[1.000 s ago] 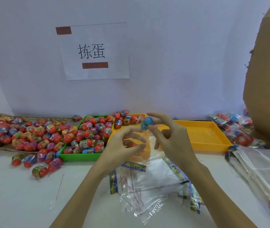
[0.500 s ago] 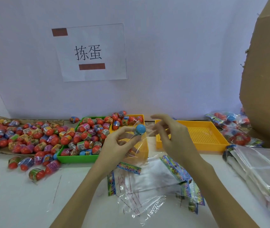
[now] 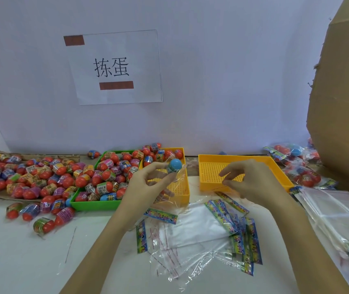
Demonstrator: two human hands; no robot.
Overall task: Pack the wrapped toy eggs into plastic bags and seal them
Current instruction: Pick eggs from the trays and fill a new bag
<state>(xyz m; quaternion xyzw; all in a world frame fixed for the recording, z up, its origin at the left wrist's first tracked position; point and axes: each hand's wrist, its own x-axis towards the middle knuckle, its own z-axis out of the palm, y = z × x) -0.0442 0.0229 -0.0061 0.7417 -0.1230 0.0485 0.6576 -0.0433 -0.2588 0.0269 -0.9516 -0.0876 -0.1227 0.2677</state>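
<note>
1. We hold a small blue-capped toy egg in printed wrap [image 3: 174, 165] at the fingertips of our left hand [image 3: 148, 183], raised above the near edge of the yellow perforated plastic tray that holds a few eggs [image 3: 183, 200].
2. The same left hand also grips a clear, thin plastic bag [image 3: 174, 187], which hangs down from under the egg; whether the egg is already inside the bag's mouth we cannot tell.
3. Our right hand [image 3: 252, 183] holds nothing: its fingers are loosely curled and apart, hovering over the second yellow perforated tray [image 3: 275, 166], well clear of the egg.
4. We judge the step in hand to be loading: an egg is being put into a bag, and sealing has not begun.
5. The next move likely calls for the right hand to catch the bag's open edge and spread it while the left lets the egg drop in, then to fold the flap shut.
6. The film is limp and slippery, so it will probably need both hands.
7. More stock waits in the green plastic tray of red wrapped eggs [image 3: 88, 205], and spare clear bags with colourful printed headers [image 3: 201, 236] lie on the white table [image 3: 20, 262] below our hands.
</note>
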